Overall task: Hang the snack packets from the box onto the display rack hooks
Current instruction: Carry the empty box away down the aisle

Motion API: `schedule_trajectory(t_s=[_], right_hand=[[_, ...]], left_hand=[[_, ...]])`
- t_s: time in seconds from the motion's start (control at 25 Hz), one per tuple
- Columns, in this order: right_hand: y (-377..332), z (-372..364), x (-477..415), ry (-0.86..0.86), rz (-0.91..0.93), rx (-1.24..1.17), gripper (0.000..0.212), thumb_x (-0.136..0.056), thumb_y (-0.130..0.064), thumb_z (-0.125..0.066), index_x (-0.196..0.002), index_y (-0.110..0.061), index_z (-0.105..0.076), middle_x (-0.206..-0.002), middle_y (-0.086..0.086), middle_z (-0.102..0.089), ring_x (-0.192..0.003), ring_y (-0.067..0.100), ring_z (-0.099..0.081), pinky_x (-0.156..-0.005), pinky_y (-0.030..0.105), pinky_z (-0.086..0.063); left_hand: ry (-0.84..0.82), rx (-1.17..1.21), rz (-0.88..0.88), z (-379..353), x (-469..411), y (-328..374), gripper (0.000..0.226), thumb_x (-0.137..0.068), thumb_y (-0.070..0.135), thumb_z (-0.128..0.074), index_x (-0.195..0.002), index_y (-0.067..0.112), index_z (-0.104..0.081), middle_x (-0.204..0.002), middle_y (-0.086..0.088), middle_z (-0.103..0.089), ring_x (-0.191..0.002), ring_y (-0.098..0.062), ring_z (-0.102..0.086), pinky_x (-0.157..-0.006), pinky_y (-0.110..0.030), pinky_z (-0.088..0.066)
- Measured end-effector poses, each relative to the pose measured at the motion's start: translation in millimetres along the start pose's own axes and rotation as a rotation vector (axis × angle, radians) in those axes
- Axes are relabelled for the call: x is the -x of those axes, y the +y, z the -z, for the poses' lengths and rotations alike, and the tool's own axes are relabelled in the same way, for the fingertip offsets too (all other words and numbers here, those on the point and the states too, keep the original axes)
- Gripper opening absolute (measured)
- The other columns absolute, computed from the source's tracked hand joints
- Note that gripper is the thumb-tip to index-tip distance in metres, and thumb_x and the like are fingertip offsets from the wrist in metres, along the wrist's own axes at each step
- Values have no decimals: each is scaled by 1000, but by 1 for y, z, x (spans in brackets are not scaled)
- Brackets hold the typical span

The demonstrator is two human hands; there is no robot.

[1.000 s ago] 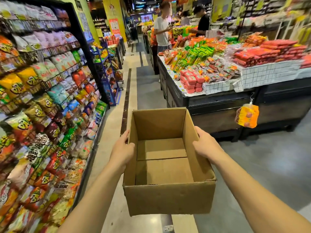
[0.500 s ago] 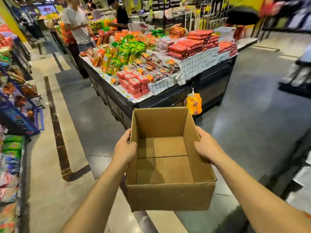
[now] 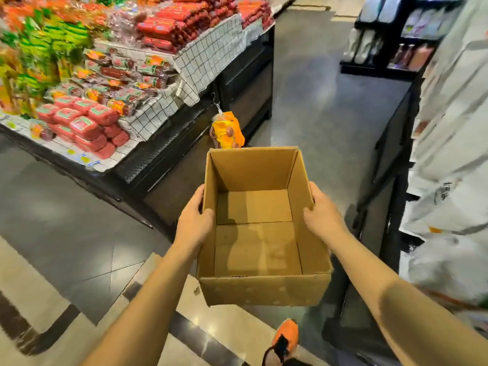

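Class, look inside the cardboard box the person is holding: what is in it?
Nothing: the cardboard box shows only bare bottom flaps, held by the left hand and right hand. The near wall's inner face is hidden.

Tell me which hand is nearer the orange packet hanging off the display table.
Left. The left hand grips the cardboard box's left wall, below the orange packet. The right hand grips the right wall, farther away.

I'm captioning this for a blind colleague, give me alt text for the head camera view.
Two bare hands, left hand and right hand, hold an empty cardboard box by its sides in a shop aisle. Beyond it an orange packet hangs from a display table piled with red packaged food.
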State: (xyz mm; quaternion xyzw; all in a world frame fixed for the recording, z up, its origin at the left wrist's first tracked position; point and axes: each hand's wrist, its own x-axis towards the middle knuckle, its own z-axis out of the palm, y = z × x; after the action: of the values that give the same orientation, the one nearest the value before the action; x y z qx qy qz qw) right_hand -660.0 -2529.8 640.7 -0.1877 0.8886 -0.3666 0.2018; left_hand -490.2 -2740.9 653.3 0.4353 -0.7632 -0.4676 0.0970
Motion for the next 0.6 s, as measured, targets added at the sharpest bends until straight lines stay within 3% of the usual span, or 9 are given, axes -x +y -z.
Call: schedule_trajectory(t_s=[0.08, 0.24, 0.32, 0.44, 0.6], right_hand=[[21, 2, -20, 27, -55, -8, 50, -99, -19, -46, -138, -48, -36, -111, -3, -65, -94, 26, -63, -83, 48, -56], [70, -6, -51, 64, -178, -46, 63, -102, -15, -44, -149, -51, -23, -111, -6, -65, -92, 24, -64, -81, 43, -57], [96, -15, -62, 86, -224, -76, 66, -103, -15, -44, -152, -51, -18, -121, -7, -63, -96, 20, -64, -81, 39, -57], [142, -36, -78, 126, -327, -109, 68, -103, -11, -45, -154, -47, -18, -124, -3, -65, -95, 18, -64, -84, 41, -58], [211, -77, -99, 189, -442, -139, 66, -102, -12, -46, -154, -45, -22, -126, -5, -66, -103, 16, -63, -99, 43, -53]], left_hand=[[-45, 0, -11, -31, -28, -4, 55, -109, 29, -46, -153, 58, -30, -155, 16, -48, -132, -21, -54, -110, -57, -49], [-120, -29, -43, -93, -74, -20, 51, -108, 40, -49, -148, 65, -28, -154, 21, -48, -136, -19, -52, -111, -60, -47], [-158, -32, -61, -123, -92, -28, 48, -109, 41, -47, -148, 62, -31, -153, 22, -48, -136, -17, -52, -112, -59, -47], [-228, -46, -115, -167, -120, -49, 44, -110, 25, -45, -144, 53, -43, -145, 22, -53, -130, -13, -55, -113, -48, -48], [-330, -99, -137, -232, -162, -97, 50, -109, 30, -47, -153, 50, -35, -152, 23, -46, -138, -14, -51, -117, -51, -44]])
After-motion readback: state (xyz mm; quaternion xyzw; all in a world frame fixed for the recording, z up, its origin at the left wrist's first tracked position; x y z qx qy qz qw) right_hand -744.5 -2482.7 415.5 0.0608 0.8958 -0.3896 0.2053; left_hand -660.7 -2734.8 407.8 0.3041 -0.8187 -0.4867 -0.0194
